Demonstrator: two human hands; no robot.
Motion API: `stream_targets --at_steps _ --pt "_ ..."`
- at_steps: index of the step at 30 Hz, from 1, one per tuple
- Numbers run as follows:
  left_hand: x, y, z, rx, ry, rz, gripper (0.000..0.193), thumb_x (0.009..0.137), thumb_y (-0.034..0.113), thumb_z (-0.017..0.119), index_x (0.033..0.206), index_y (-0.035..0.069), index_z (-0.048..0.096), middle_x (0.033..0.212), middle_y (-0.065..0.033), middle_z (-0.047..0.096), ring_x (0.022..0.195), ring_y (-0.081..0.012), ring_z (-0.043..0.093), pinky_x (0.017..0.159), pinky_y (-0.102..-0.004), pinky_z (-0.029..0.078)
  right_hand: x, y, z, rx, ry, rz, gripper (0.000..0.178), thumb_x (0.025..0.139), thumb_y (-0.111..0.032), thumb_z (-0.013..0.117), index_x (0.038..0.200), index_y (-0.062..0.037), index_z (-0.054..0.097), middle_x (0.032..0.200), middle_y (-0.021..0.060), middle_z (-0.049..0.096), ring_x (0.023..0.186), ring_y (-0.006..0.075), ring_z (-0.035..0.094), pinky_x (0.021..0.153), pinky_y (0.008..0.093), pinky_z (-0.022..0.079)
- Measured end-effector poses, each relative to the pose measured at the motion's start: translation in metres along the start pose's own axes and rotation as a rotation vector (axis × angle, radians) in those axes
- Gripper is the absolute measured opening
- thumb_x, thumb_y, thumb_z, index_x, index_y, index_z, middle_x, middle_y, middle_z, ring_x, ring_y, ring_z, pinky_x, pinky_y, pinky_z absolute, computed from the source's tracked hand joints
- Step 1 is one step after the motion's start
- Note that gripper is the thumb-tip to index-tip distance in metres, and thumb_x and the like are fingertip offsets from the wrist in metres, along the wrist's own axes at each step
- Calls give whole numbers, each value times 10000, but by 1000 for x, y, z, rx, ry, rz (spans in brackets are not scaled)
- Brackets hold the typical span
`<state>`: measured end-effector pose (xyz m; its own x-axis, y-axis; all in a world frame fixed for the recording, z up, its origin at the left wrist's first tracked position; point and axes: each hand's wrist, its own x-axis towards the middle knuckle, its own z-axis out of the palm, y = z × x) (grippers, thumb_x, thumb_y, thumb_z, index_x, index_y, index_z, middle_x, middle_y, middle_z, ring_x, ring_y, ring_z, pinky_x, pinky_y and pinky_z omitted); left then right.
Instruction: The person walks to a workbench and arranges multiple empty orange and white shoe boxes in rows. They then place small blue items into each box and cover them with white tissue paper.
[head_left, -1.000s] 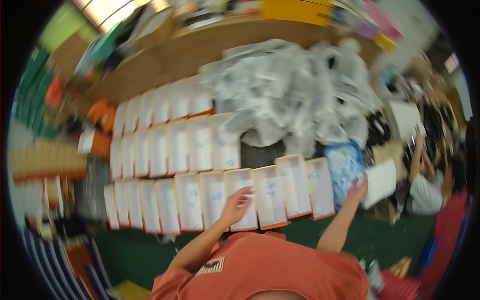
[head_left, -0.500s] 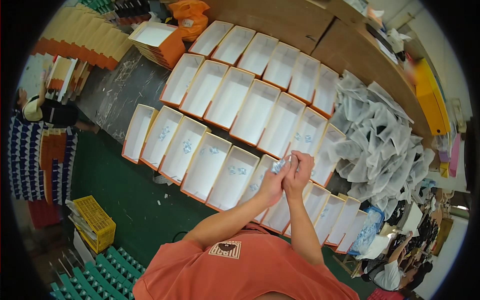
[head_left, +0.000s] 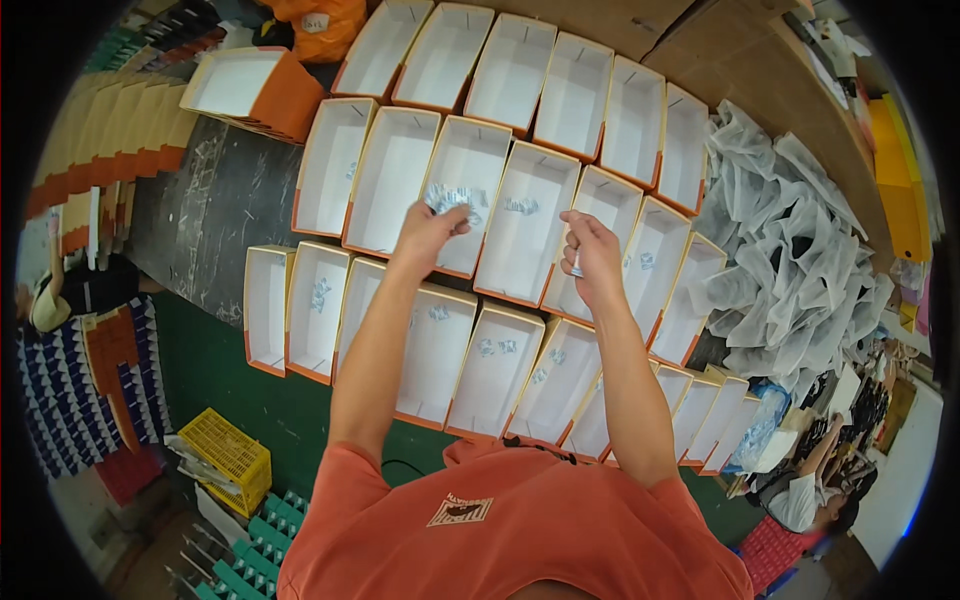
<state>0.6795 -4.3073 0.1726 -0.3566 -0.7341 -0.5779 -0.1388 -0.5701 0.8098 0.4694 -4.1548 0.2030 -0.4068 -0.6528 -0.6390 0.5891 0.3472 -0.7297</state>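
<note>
My left hand (head_left: 432,235) is closed over an open box in the middle row. Its fingers grip a bunch of small, shiny white-and-blue packets (head_left: 456,198). To its right, my right hand (head_left: 592,255) is curled over another middle-row box, with a bit of a white-and-blue packet (head_left: 577,266) showing below its fingers. Between the hands, a blurred cluster of packets (head_left: 521,206) appears in or just above a white-lined orange box (head_left: 515,255); I cannot tell whether it touches the bottom. Pairs of packets (head_left: 497,347) lie in several front-row boxes.
Open boxes stand in three rows on a dark table (head_left: 195,215). Stacked boxes (head_left: 250,90) and an orange bag (head_left: 318,25) are at the back left. Crumpled translucent sheets (head_left: 790,240) pile up at right. A yellow crate (head_left: 230,455) stands on the green floor; other people are at both sides.
My hands have moved apart from near the front row to over the middle row, the left going farther left. A packet cluster now appears at a middle box. The view has shifted.
</note>
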Motion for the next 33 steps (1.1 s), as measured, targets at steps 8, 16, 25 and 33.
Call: stream_targets --at_steps 8,16,25,33 --pt "9 -7 -8 197 -8 2 218 881 83 692 1048 -56 685 769 -50 640 666 -111 587 602 -258 499 -52 -27 -23 204 -1 53 258 980 -164 560 1208 -43 580 884 52 571 589 70 431 421 214 264" --pt "-10 -4 -15 -72 139 134 253 927 76 680 1143 -54 659 905 -84 664 785 -140 629 729 -261 539 -1 11 -70 -791 330 -453 461 991 -182 592 1418 -44 487 1289 194 597 1168 269 608 975 363 500" --pt "14 -10 -99 276 259 191 342 983 66 568 1302 -56 590 1071 -129 692 825 -130 638 733 -261 553 74 33 96 -1602 -315 -985 204 859 -87 652 1051 -37 698 1078 114 701 1038 304 661 992 386 475" --pt "-44 -16 -113 98 319 137 449 934 52 615 1346 -66 484 1126 -163 675 839 -131 628 761 -256 534 160 59 134 -2095 -584 -468 233 864 -60 567 1061 -51 691 1029 133 713 986 317 678 901 437 516"
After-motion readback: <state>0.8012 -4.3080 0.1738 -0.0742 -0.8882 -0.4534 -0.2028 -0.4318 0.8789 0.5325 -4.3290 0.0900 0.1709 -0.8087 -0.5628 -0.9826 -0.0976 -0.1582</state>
